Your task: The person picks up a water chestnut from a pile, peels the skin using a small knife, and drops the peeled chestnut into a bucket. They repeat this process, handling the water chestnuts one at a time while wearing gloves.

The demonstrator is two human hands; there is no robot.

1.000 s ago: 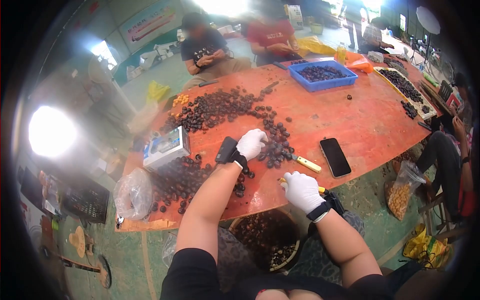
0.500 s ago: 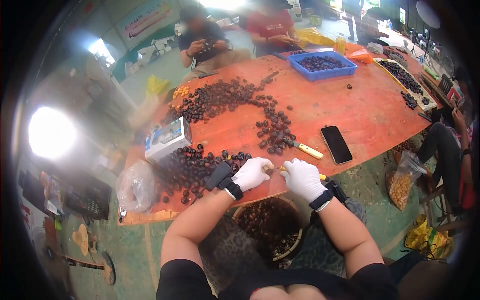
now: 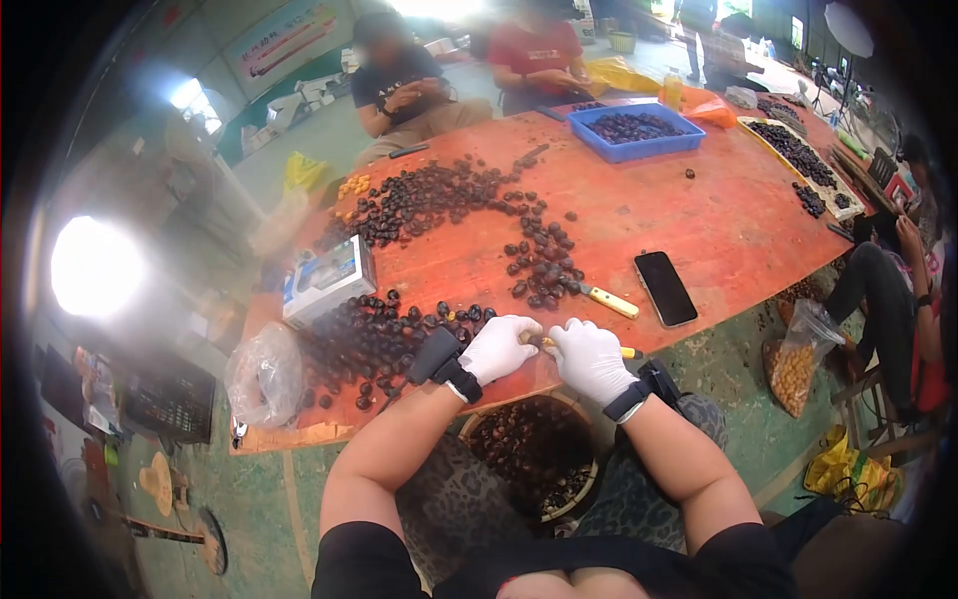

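Working on a small brown piece (image 3: 534, 340) just beyond the bucket (image 3: 594, 471), over the near edge of the bench (image 3: 639, 215). Pinching it in the gloved fingertips of the left hand (image 3: 496, 351), fist closed around a yellow-handled tool (image 3: 631, 353) in the right hand (image 3: 591, 361), with fingertips brought up close to the piece. Cannot tell what shape of working end lies under those fingers, or whether it touches the piece.

Beyond the bucket and to its left, dark round nuts (image 3: 374, 334) in a loose spread; straight beyond, a smaller cluster (image 3: 542, 262) beside a pale-handled knife (image 3: 611, 301); farther right, a phone (image 3: 666, 289).

By judgement, in the middle of close two-handed work; calling for a firm pinch, short controlled pressure, and left fingertips out of line with the tool.
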